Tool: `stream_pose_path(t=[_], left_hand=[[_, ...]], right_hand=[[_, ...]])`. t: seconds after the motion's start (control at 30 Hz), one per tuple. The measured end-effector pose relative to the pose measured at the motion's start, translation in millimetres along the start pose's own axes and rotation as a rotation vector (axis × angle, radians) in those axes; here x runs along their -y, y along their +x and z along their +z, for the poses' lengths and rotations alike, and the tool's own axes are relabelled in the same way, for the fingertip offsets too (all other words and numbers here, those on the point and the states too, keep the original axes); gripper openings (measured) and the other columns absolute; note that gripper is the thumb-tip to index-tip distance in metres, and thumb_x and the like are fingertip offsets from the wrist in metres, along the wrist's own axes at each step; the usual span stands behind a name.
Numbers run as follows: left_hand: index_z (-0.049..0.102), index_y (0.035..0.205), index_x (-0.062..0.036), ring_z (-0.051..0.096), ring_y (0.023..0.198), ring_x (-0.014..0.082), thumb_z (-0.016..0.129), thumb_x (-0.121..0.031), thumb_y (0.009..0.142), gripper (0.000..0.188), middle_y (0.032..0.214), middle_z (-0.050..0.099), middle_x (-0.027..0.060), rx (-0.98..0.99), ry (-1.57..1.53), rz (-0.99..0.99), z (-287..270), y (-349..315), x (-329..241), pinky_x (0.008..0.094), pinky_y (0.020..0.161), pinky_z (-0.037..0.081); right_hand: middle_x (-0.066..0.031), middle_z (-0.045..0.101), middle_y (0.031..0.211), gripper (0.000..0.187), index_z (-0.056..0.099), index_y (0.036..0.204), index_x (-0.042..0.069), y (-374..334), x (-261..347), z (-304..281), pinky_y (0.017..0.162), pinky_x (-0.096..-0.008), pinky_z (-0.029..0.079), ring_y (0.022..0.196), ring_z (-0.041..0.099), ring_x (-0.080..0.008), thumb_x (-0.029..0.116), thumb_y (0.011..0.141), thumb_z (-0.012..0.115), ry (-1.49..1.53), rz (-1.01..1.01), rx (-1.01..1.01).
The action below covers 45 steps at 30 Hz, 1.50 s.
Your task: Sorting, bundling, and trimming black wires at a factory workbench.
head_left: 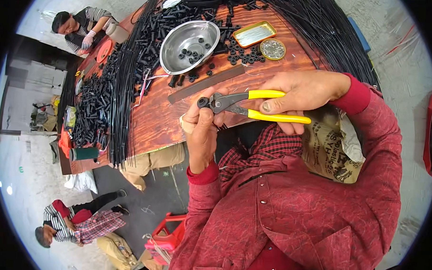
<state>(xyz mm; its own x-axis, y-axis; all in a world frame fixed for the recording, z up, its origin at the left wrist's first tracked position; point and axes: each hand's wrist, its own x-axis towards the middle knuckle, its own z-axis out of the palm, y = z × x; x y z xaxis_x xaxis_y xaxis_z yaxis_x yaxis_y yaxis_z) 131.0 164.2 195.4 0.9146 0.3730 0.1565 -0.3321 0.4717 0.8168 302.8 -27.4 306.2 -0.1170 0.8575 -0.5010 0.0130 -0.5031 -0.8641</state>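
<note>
My right hand (300, 97) is closed round the yellow handles of a pair of pliers (229, 102). The handles stand somewhat apart, and the dark metal head points left. My left hand (202, 127) pinches a small black ring-shaped plastic part (203, 102) between thumb and fingers. The plier jaws meet the right side of this part; whether they bite on it or only touch it I cannot tell. A light wrap, perhaps tape, sits on one left finger. Both hands are over the table's near edge.
On the reddish wooden table (152, 125) stand a metal bowl (167, 62) with black parts, a yellow tray (250, 35) of thin wires and a round tin (272, 49) of small metal bits. Black rods (122, 93) lie in bundles. A brown bar (206, 83) lies before me. Two people are at left.
</note>
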Motion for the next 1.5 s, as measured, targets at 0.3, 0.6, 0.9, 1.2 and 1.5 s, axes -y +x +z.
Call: stream_pose_path(t=[0.3, 0.6, 0.9, 1.2, 1.5], left_hand=[[0.053, 0.132, 0.0001, 0.049, 0.073, 0.0097, 0.071, -0.030, 0.091, 0.054, 0.123, 0.062, 0.0163, -0.018, 0.028, 0.007, -0.8, 3.1, 1.3, 0.0247, 0.066, 0.043], [0.055, 0.129, 0.0021, 0.051, 0.071, 0.0099, 0.071, -0.028, 0.090, 0.051, 0.124, 0.062, 0.0178, -0.023, 0.037, 0.031, 0.9, 1.6, -2.3, 0.0234, 0.063, 0.044], [0.062, 0.118, 0.0042, 0.051, 0.067, 0.0082, 0.066, -0.032, 0.094, 0.044, 0.110, 0.069, 0.0199, 0.126, 0.053, 0.055, -0.5, -5.3, -2.8, 0.0221, 0.061, 0.043], [0.058, 0.127, 0.0035, 0.046, 0.068, 0.0068, 0.065, -0.033, 0.094, 0.049, 0.120, 0.065, 0.0214, 0.046, 0.044, 0.118, -3.5, -3.5, 1.7, 0.0225, 0.063, 0.041], [0.053, 0.130, 0.0032, 0.045, 0.065, 0.0087, 0.069, -0.030, 0.091, 0.054, 0.114, 0.067, 0.0135, -0.005, -0.020, 0.109, -8.5, 0.2, 6.7, 0.0259, 0.059, 0.035]], right_hand=[[-0.0107, 0.066, 0.075, 0.047, 0.050, 0.129, -0.001, -4.1, 12.3, 7.1, 0.054, -0.0262, 0.056, 0.062, 0.068, -0.0166, 0.038, 0.104, 0.041, -0.247, -0.105, -0.099], [-0.0097, 0.065, 0.070, 0.047, 0.053, 0.125, 0.000, -3.7, 13.2, -1.8, 0.049, -0.0258, 0.055, 0.057, 0.067, -0.0172, 0.041, 0.104, 0.042, -0.180, -0.001, -0.026], [-0.0157, 0.056, 0.054, 0.047, 0.043, 0.097, 0.002, 39.8, -90.1, 41.7, 0.029, -0.0288, 0.041, 0.037, 0.056, -0.0224, 0.048, 0.104, 0.034, 1.067, -0.186, 0.766], [-0.0241, 0.069, 0.087, 0.049, 0.052, 0.119, -0.005, 14.5, -52.6, 14.5, 0.059, -0.0346, 0.059, 0.069, 0.071, -0.0278, 0.040, 0.100, 0.052, 0.333, -0.099, 0.254], [-0.0016, 0.061, 0.076, 0.036, 0.058, 0.107, 0.001, -9.0, -59.3, -39.3, 0.049, -0.0236, 0.047, 0.058, 0.061, -0.0081, 0.033, 0.092, 0.064, -0.064, -0.399, -0.693]])
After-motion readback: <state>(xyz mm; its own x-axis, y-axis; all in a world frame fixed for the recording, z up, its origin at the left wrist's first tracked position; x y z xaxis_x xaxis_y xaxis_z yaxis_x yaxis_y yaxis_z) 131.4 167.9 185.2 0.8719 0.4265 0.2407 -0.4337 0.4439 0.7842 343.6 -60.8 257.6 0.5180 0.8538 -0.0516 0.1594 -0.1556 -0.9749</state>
